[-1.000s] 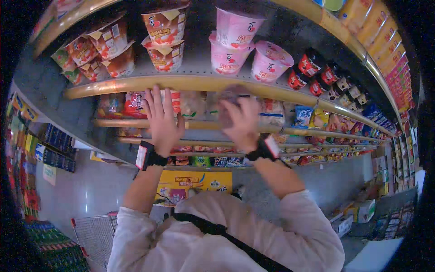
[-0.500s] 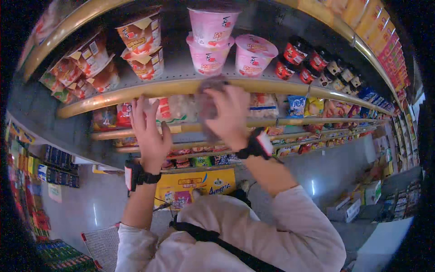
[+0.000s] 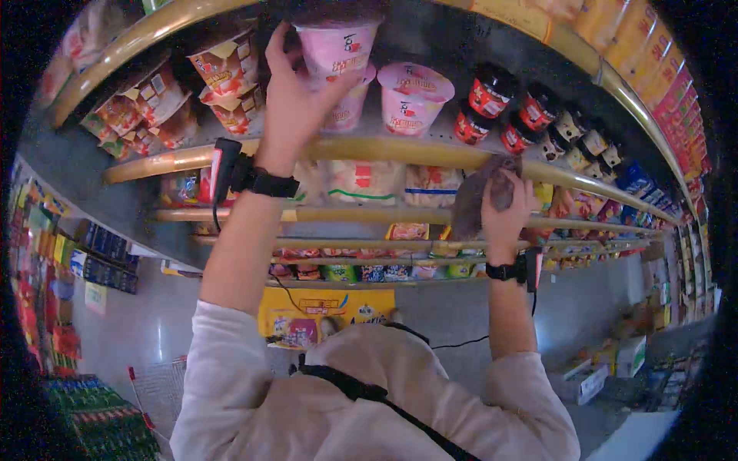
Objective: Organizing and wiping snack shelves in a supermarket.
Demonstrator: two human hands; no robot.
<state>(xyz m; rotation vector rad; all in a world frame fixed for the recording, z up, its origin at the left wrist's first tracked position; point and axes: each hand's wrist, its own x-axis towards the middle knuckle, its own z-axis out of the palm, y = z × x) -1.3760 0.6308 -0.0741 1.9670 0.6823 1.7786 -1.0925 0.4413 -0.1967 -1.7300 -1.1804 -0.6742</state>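
Observation:
Two pink cups stand stacked on the upper shelf. My left hand [image 3: 296, 100] is at the upper pink cup [image 3: 338, 48], fingers curled round its left side and thumb across its lower front. The lower pink cup [image 3: 350, 104] is partly covered by that hand. Beside the stack is another pink cup [image 3: 413, 101] with a lid. My right hand [image 3: 509, 211] is closed on a crumpled grey-brown cloth [image 3: 470, 203], in front of the shelf edge [image 3: 415, 146] and the packets below.
Brown-and-red cups [image 3: 231, 107] stand to the left, black-lidded red cups [image 3: 492, 91] to the right. Bagged goods [image 3: 361, 180] fill the shelf below. A shopping cart [image 3: 157, 392] stands at lower left, and cartons [image 3: 592, 373] sit on the floor at right.
My left hand has moved up from the shelf edge to the stacked pink cups. My right hand has carried the cloth rightward and slightly down, away from below the stack.

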